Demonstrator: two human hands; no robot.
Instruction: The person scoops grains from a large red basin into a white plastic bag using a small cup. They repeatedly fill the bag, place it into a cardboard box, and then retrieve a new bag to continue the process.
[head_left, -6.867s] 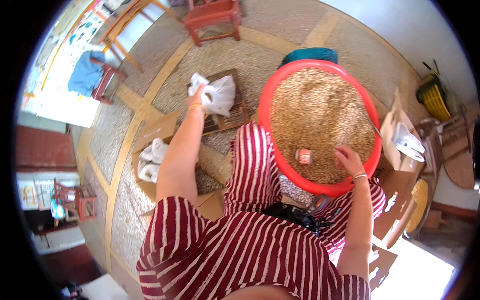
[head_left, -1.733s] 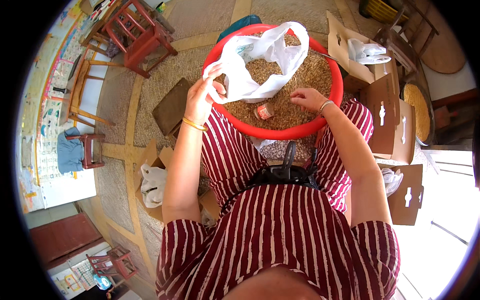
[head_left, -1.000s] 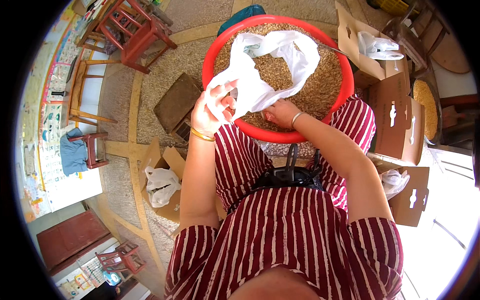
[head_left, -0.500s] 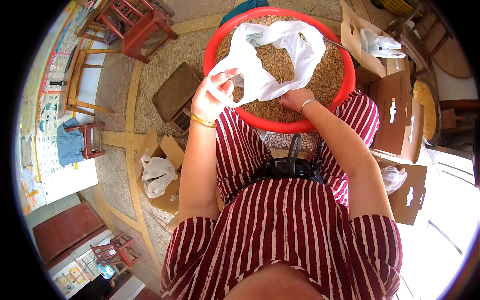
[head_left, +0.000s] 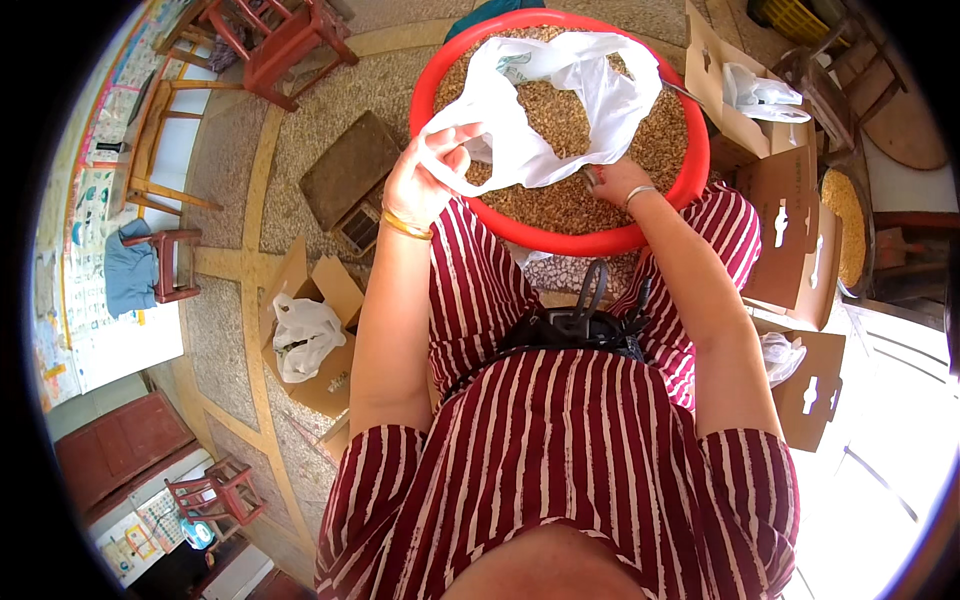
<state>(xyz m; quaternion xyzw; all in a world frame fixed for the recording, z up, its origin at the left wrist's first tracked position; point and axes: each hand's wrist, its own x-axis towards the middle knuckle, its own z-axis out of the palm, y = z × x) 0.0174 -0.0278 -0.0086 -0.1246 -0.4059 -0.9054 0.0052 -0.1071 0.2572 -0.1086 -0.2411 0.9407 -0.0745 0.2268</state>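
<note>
My left hand [head_left: 420, 185] is closed on one edge of a white plastic bag [head_left: 535, 160], at the left side of a big red round tub [head_left: 423, 70]. The bag's mouth gapes wide, with brown grain showing through it. Small brown grains [head_left: 660, 130] fill the tub. My right hand [head_left: 622, 184] is low over the grain, just beneath the bag's near edge. Its fingers are bent together and partly hidden, so what they hold does not show. A thin grey rod [head_left: 682, 92] crosses the tub's right rim.
A cardboard box [head_left: 335, 385] with a white bag stands at the left; more open boxes [head_left: 780, 235] line the right. A dark wooden board [head_left: 350, 170] lies left of the tub. Red wooden chairs [head_left: 290, 60] stand farther left. A container of yellowish grain [head_left: 845, 225] is far right.
My right hand has shifted a little right and up along the bag's near edge. The bag has risen slightly in view, its right side a bit farther right. My left hand keeps its hold.
</note>
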